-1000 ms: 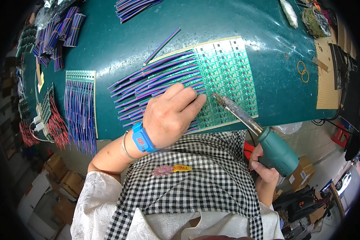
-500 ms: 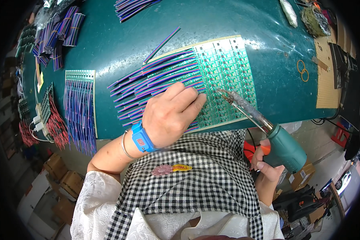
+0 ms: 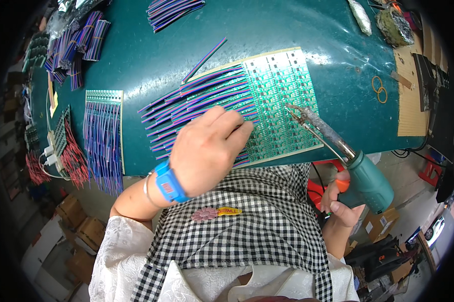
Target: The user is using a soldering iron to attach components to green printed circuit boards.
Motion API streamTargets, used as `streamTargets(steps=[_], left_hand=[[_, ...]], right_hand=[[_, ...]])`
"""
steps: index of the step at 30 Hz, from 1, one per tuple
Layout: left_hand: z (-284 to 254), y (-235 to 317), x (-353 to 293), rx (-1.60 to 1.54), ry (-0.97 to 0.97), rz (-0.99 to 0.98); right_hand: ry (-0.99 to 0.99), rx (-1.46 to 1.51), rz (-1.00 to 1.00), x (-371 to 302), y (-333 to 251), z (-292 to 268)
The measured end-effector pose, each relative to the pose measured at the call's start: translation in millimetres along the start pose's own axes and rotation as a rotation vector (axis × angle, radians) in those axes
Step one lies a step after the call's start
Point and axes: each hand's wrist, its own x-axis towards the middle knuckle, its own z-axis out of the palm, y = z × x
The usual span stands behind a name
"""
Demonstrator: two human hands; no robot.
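Observation:
A green circuit board panel lies on the table in front of me. Rows of flat multicolour ribbon wires run across its left part and stick out leftward. My left hand, with a blue wrist strap, is closed in a pinch over the wire ends; its palm side is turned down, so what the fingertips hold is hidden. My right hand grips a green soldering gun with an orange-red trigger. The gun's tip points left over the right part of the panel.
One loose ribbon wire lies past the panel. To the left sits a wired board panel; wire bundles and a wire stack are farther off. Rubber bands and cardboard lie right.
The soldering gun has shifted right, and its tip is farther from my left hand. My left hand has drawn slightly leftward, still closed.

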Motion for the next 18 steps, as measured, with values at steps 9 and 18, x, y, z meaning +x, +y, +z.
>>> streamTargets(steps=[9,18], left_hand=[[-35,-68,55,0.232,0.191,-0.221],[-7,-93,65,0.147,0.180,-0.249]], right_hand=[[0.018,0.014,-0.044,3,-3,2],[0.011,0.005,-0.021,-2,1,-1]])
